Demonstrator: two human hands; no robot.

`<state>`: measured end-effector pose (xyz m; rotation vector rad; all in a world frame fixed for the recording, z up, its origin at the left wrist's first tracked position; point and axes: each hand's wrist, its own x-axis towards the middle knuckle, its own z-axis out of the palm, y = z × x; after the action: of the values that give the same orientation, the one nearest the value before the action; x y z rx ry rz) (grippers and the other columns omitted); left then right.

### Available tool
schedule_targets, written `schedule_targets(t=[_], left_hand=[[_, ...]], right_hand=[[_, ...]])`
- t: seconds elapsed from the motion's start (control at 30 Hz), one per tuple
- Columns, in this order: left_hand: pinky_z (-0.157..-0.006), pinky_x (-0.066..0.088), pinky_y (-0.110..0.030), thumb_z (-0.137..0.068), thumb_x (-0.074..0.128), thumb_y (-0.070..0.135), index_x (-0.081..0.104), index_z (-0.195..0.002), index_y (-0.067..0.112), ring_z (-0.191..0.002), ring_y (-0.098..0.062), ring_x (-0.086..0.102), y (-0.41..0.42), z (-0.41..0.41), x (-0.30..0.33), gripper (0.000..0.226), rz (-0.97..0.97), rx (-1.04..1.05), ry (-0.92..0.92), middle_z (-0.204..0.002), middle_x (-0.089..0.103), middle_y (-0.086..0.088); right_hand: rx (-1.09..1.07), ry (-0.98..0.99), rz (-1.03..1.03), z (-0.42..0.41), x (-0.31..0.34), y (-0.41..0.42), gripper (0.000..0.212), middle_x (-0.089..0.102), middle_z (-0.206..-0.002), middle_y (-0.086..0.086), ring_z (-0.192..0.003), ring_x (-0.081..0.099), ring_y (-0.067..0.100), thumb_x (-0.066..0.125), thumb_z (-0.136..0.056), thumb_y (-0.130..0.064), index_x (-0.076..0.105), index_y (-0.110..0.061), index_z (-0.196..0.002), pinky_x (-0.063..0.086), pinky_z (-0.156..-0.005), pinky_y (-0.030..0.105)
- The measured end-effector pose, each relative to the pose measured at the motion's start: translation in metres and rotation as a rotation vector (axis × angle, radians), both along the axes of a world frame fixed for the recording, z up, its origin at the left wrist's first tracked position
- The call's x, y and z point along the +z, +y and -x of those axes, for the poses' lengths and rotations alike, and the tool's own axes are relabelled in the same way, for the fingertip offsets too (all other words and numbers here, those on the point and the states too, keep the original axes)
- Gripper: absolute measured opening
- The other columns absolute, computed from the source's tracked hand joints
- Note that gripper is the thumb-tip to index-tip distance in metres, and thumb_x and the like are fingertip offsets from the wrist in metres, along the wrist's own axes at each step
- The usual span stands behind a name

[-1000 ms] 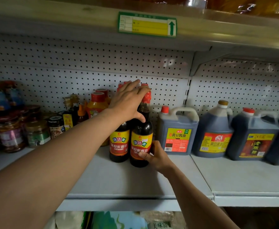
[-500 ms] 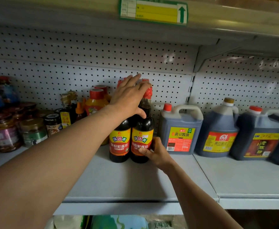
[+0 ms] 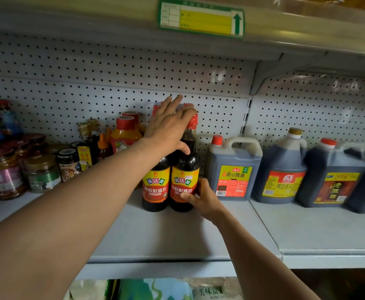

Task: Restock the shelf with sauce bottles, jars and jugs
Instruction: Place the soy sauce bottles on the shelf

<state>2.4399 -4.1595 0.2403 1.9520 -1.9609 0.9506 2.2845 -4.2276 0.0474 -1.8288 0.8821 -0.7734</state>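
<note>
Both forearms were bare, with no sleeves in frame. The left hand [image 3: 168,128] and right hand [image 3: 205,199] wore no gloves, rings or wristbands.

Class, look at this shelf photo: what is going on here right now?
A person is setting two dark soy sauce bottles side by side on the grey shelf. The left hand lies over their necks and red caps, fingers fairly straight. The right hand holds the lower part of the right bottle; the left bottle stands against it. Handled jugs stand to the right, jars and smaller bottles to the left.
</note>
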Motion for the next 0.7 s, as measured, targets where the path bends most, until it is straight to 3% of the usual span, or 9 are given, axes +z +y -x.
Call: schedule_targets(t=[0.17,0.3,0.37,0.43,0.53,0.6,0.7], left_hand=[[-0.121,-0.011,-0.046,-0.061,0.075,0.070,0.016,-0.154,0.016,-0.151,-0.030,-0.010,0.006,0.009,0.004,0.123,-0.004,0.058,-0.064,-0.164,0.015,-0.005],[-0.121,-0.004,-0.053,-0.063,0.068,0.077,-0.003,-0.156,0.013,-0.149,-0.036,-0.014,0.015,0.020,0.000,0.133,0.024,0.180,-0.113,-0.164,0.002,-0.014],[-0.121,-0.002,-0.053,-0.065,0.067,0.076,-0.007,-0.156,0.012,-0.149,-0.038,-0.014,0.026,0.029,-0.003,0.134,0.078,0.195,-0.091,-0.164,-0.003,-0.018],[-0.122,-0.003,-0.050,-0.069,0.068,0.072,-0.006,-0.156,0.012,-0.150,-0.036,-0.011,0.042,0.041,-0.005,0.129,0.133,0.165,-0.027,-0.164,-0.003,-0.016],[-0.122,0.001,-0.046,-0.071,0.073,0.065,0.002,-0.158,0.021,-0.151,-0.031,-0.001,0.072,0.061,-0.016,0.120,0.131,0.103,0.220,-0.165,0.005,-0.011],[-0.119,0.019,-0.047,-0.071,0.079,0.055,0.013,-0.156,0.027,-0.148,-0.032,0.013,0.092,0.074,-0.033,0.111,0.065,0.078,0.509,-0.163,0.015,-0.009],[-0.104,0.038,-0.044,-0.070,0.085,0.042,0.035,-0.146,0.030,-0.134,-0.033,0.036,0.120,0.092,-0.069,0.091,0.004,0.113,0.827,-0.144,0.039,-0.011]], right_hand=[[-0.049,0.041,-0.007,0.001,0.011,0.011,0.074,0.061,-0.131,-0.001,-0.121,0.059,0.016,0.081,-0.083,-0.040,0.041,-0.016,-0.140,0.051,-0.104,0.040],[-0.059,0.088,0.016,0.015,0.016,0.022,0.071,0.068,-0.125,-0.006,-0.116,0.064,0.010,0.085,-0.077,-0.044,0.053,-0.018,-0.135,0.052,-0.102,0.040],[-0.087,0.127,0.062,0.031,0.025,0.038,0.058,0.066,-0.119,-0.007,-0.112,0.063,0.013,0.082,-0.081,-0.038,0.056,-0.013,-0.127,0.051,-0.091,0.031],[-0.124,0.182,0.077,0.053,0.031,0.050,0.062,0.059,-0.121,-0.002,-0.115,0.059,0.020,0.080,-0.084,-0.039,0.052,-0.011,-0.132,0.047,-0.086,0.030],[-0.165,0.249,-0.018,0.090,0.034,0.059,0.077,0.056,-0.138,0.009,-0.124,0.057,0.026,0.080,-0.083,-0.043,0.044,-0.014,-0.145,0.052,-0.100,0.043],[-0.175,0.285,-0.019,0.111,0.036,0.067,0.080,0.057,-0.139,0.012,-0.122,0.059,0.028,0.080,-0.081,-0.047,0.044,-0.016,-0.146,0.051,-0.101,0.048],[-0.181,0.263,-0.023,0.134,0.035,0.082,0.074,0.058,-0.137,0.012,-0.116,0.060,0.025,0.082,-0.081,-0.042,0.049,-0.016,-0.141,0.053,-0.098,0.042]])
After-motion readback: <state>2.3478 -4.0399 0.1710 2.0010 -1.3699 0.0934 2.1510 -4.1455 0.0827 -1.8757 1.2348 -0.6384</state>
